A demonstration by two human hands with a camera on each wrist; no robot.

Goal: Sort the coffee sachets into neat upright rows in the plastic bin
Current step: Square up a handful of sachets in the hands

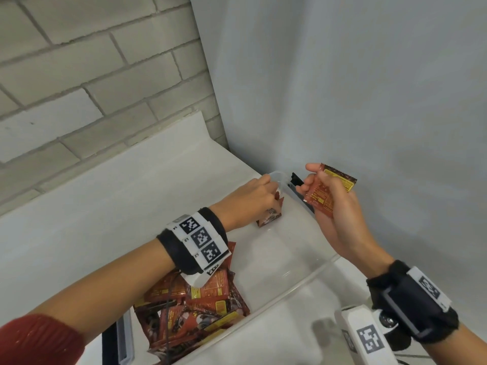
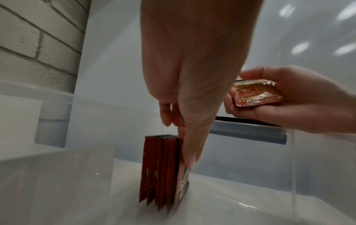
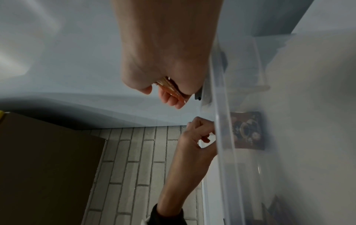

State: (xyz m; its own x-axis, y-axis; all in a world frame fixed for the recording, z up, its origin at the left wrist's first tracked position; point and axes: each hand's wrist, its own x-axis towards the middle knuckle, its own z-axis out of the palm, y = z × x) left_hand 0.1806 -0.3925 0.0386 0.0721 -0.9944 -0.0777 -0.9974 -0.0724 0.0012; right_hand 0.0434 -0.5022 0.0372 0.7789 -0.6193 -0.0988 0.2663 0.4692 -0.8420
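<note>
At the near end of the clear plastic bin [image 1: 297, 279], against its left wall, a loose heap of red-brown coffee sachets [image 1: 195, 304] lies flat and jumbled, partly under the left forearm. The middle of the bin floor is bare. At the far left corner a short row of sachets [image 2: 161, 170] stands upright on edge, faces packed together, long axes vertical. The left hand [image 1: 253, 196] reaches down into that corner, its fingers [image 2: 192, 149] extended straight and pressing flat against the outermost sachet of the row, steadying it rather than clasping it. Above the bin's far right rim, the right hand [image 1: 334, 214] is raised palm toward the viewer, thumb and curled fingers gripping a single sachet [image 1: 329, 191], which tilts up to the right.
</note>
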